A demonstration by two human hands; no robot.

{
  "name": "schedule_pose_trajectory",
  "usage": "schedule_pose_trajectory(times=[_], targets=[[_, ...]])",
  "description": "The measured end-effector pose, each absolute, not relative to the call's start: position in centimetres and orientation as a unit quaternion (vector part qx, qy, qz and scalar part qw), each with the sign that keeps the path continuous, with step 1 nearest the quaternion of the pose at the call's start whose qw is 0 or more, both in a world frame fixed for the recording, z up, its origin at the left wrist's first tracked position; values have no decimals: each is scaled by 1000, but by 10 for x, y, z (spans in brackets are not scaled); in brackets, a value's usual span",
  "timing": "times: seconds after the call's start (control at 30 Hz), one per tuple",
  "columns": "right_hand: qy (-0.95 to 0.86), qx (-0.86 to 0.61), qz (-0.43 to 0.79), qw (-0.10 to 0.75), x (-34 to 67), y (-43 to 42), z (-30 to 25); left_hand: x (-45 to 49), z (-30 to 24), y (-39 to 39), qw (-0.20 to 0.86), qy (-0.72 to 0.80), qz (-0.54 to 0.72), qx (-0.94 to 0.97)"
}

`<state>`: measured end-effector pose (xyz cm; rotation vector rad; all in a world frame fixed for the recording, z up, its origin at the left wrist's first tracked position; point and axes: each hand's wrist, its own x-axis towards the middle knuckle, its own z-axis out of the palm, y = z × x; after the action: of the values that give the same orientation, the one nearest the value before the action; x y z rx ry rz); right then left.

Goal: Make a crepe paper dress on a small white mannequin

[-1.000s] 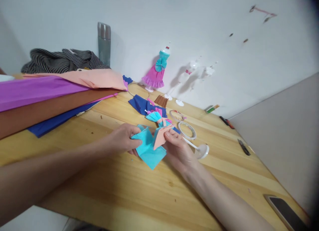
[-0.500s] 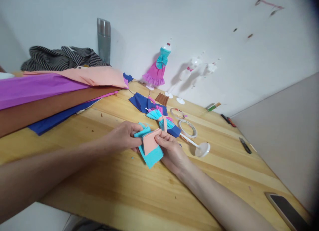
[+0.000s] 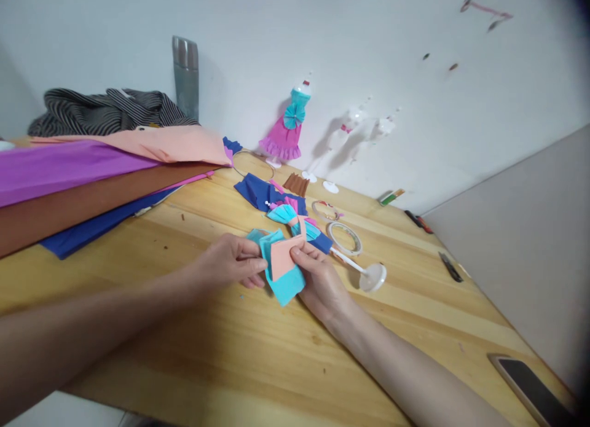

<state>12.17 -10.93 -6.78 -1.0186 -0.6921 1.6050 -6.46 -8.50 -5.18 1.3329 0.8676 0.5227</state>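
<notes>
Above the wooden table (image 3: 203, 341), my right hand (image 3: 322, 279) pinches a folded peach piece of crepe paper (image 3: 282, 261) against a turquoise piece of crepe paper (image 3: 286, 285). From the other side my left hand (image 3: 239, 262) has its thumb and fingers closed at the turquoise paper's left edge; part of that grip is hidden. Just beyond the hands lies a turquoise pleated bow (image 3: 283, 214) with a peach band. It rests over dark blue paper (image 3: 253, 190) and a white stand with a round base (image 3: 373, 277).
Large crepe sheets, including a purple one (image 3: 69, 166), spread at the left below a striped cloth (image 3: 115, 110) and a bottle (image 3: 185, 77). A dressed doll form (image 3: 290, 123) stands by the wall. Tape rolls (image 3: 345, 238), a cutter (image 3: 450, 267) and a phone (image 3: 530, 387) lie rightward.
My left hand has shifted slightly left, out toward the turquoise paper's edge. The peach and turquoise pieces have turned a little in my right hand. The view has shifted slightly.
</notes>
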Motion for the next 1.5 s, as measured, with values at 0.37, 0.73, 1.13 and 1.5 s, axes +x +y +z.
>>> schedule_pose_trajectory(times=[0.37, 0.73, 1.13, 1.5], targets=[[-320, -407, 677, 523, 121, -111, -68, -57, -52, -97, 681, 311, 280, 600], [-325, -422, 655, 536, 119, -115, -70, -57, -54, -101, 518, 354, 286, 724], [-425, -394, 558, 593, 121, -116, -76, -59, -52, -102, 428, 354, 302, 775], [-419, -418, 552, 588, 121, -118, -76, -56, -56, -100, 578, 313, 303, 690]])
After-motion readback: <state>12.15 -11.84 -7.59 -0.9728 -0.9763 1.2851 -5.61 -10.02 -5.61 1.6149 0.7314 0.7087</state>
